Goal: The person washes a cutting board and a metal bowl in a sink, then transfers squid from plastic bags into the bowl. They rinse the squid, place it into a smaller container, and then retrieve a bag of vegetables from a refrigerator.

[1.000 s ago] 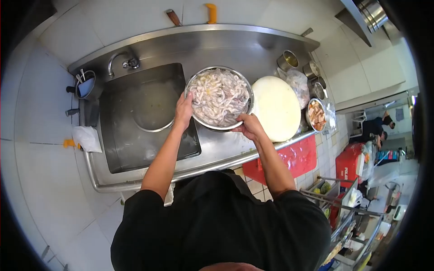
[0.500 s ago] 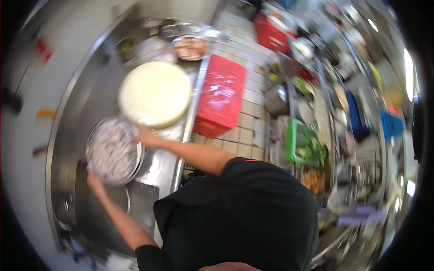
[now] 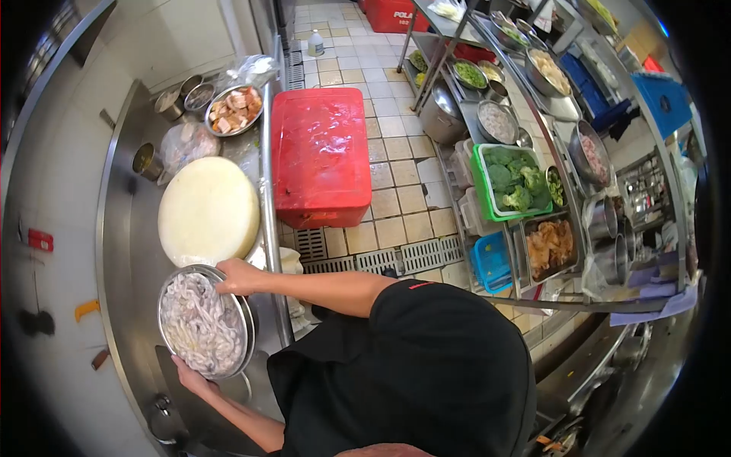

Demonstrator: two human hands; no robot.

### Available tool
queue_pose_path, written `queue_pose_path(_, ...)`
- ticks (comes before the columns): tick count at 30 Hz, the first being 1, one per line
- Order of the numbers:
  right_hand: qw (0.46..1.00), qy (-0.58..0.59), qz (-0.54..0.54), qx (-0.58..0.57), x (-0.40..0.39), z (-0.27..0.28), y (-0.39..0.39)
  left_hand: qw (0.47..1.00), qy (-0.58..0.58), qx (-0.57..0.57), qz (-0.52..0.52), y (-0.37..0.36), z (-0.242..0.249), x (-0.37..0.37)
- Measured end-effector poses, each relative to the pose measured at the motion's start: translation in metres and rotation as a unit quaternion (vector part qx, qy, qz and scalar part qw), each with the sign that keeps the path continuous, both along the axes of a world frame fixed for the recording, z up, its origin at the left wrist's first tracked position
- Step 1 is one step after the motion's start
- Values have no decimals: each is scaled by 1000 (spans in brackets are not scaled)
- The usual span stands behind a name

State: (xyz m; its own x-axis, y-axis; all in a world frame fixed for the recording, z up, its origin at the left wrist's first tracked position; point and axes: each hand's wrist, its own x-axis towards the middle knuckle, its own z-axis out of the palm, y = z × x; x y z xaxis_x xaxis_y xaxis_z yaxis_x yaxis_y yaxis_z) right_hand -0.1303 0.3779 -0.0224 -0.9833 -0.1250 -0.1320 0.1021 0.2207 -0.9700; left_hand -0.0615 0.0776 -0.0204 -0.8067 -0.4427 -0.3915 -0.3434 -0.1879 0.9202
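Observation:
A round metal bowl full of pale, purplish squid pieces is between my two hands at the counter's near end. It looks slightly tilted, and another metal rim shows along its right side. My right hand is closed on the upper rim, thumb over the edge. My left hand grips the lower rim, its fingers partly hidden beneath. Just beyond the bowl lies a thick, round, off-white chopping block.
A metal bowl of cut meat, a plastic bag and metal pots stand past the block on the steel counter. A red cooler box sits beside it on the tiled floor. Shelves hold broccoli and several food containers.
The view has swung and sharpened, shifting the counter and cooler leftward in it. Both hands still hold the bowl, which now appears more tilted and closer to the chopping block.

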Motion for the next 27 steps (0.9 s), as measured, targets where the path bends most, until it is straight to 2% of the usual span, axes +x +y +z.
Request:
queue_pose_path(4, 997, 60, -27, -38, 31, 33, 71, 998, 18, -54, -3, 67, 35, 9)
queue_pose_path(9, 992, 69, -66, -85, 89, 91, 185, 997, 36, -2, -63, 184, 102, 27)
queue_pose_path(12, 988, 96, -109, -53, 97, 89, 255, 992, 55, 5, -113, 263, 112, 15)
queue_pose_path(14, 979, 132, -141, -61, 110, 98, 304, 982, 93, 30, -162, 301, 96, -4)
queue_pose_path(15, 980, 113, -142, -81, 120, 108, 330, 978, 99, 34, -183, 320, 90, -15)
queue_pose_path(16, 980, 93, -143, -103, 149, 137, 356, 976, 106, 27, -189, 343, 119, 7)
queue_pose_path(17, 978, 70, -159, -113, 152, 139, 379, 977, 103, 2, -185, 367, 114, -4)
queue_pose_path(19, 978, 29, -183, -97, 156, 146, 425, 967, 118, 30, -223, 419, 112, -22)
queue_pose_path(22, 956, 139, -252, -65, 143, 125, 483, 951, 113, 65, -279, 492, 111, -51)
queue_pose_path(25, 950, 135, -262, -105, 142, 129, 549, 946, 111, 59, -299, 571, 123, -69)
queue_pose_path(27, 942, 158, -275, -113, 122, 109, 588, 941, 107, 42, -317, 614, 103, -105)
